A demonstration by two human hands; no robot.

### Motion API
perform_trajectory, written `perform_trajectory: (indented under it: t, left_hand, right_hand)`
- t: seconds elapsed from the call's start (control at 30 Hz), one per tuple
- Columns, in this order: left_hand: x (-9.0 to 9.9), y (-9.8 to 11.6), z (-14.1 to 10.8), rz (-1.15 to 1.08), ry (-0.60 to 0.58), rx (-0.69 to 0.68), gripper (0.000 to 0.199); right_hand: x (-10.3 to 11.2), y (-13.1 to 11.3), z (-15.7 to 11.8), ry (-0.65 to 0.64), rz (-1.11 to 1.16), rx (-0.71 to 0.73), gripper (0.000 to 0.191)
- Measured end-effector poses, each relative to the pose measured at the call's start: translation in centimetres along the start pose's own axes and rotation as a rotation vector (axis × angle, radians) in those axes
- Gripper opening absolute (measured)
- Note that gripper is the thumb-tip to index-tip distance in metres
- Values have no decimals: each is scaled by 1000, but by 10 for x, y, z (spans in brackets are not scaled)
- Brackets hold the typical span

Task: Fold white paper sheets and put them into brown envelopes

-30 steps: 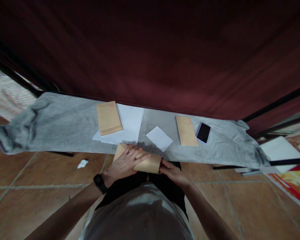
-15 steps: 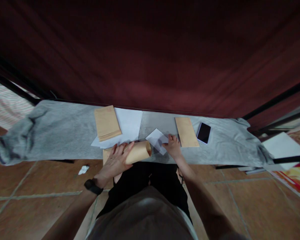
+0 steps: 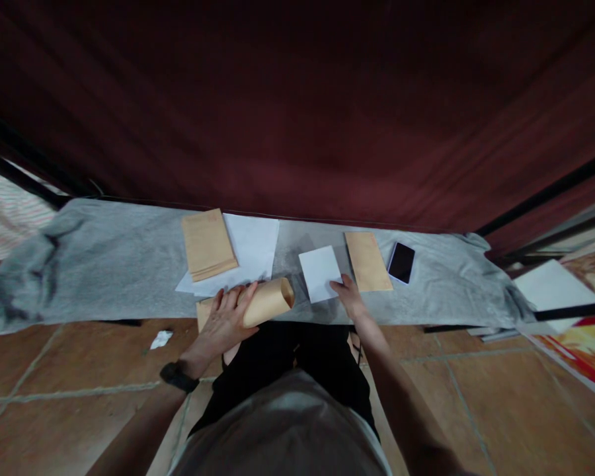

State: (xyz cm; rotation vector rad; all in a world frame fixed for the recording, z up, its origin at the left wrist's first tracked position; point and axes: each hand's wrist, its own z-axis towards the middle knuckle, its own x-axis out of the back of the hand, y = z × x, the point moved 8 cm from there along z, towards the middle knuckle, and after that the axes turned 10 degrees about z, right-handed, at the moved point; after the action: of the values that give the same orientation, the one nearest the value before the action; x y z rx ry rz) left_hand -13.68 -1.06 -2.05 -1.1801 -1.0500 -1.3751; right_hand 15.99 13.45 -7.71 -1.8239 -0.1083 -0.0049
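Observation:
My left hand point(image 3: 227, 318) is wrapped over a brown paper envelope point(image 3: 270, 301) at the front edge of the cloth. The envelope bulges, and its mouth gapes toward the right. In my right hand point(image 3: 348, 295) the lower right corner of a folded white paper point(image 3: 320, 272) is pinched between thumb and fingers. This paper stands just right of the envelope's mouth, apart from it. A stack of brown envelopes point(image 3: 209, 243) lies beyond my left hand, partly on white sheets point(image 3: 252, 241). Another brown envelope point(image 3: 368, 261) lies flat just beyond my right hand.
A phone point(image 3: 401, 263) lies on the grey cloth point(image 3: 123, 258) at the right. Behind the cloth hangs a dark red curtain point(image 3: 297, 132). A crumpled white tissue point(image 3: 161, 339) is on the tiled floor. Papers and a colourful printed sheet point(image 3: 582, 350) are at the far right.
My right hand has taken hold of the folded white paper, lifted and turned it so that its face is more upright. My left hand stays on the gaping envelope.

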Motion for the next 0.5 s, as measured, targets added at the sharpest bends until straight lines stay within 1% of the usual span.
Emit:
perform_trajectory:
  t: [0.1, 0.2, 0.3, 0.37, 0.4, 0.43, 0.5]
  left_hand:
    - [-2, 2, -1, -5, 3, 4, 105]
    - [-1, 7, 0, 3, 10, -11, 105]
    - [2, 11, 1, 7, 25, -20, 103]
    - [4, 13, 1, 8, 28, -20, 103]
    - [5, 14, 1, 11, 26, -19, 104]
    - [5, 14, 0, 15, 24, -20, 105]
    - [4, 14, -2, 22, 22, -22, 105]
  right_hand:
    - [-3, 4, -17, -33, 275, -43, 26]
    - [-10, 7, -29, -62, 548, -86, 31]
    - [-14, 11, -32, -24, 660, -119, 31]
    - [-12, 14, -31, 36, 693, -126, 31]
    - [-11, 15, -30, 67, 671, -124, 30]
    - [-9, 16, -30, 90, 622, -121, 29]
    - [-7, 18, -31, 78, 410, -126, 25]
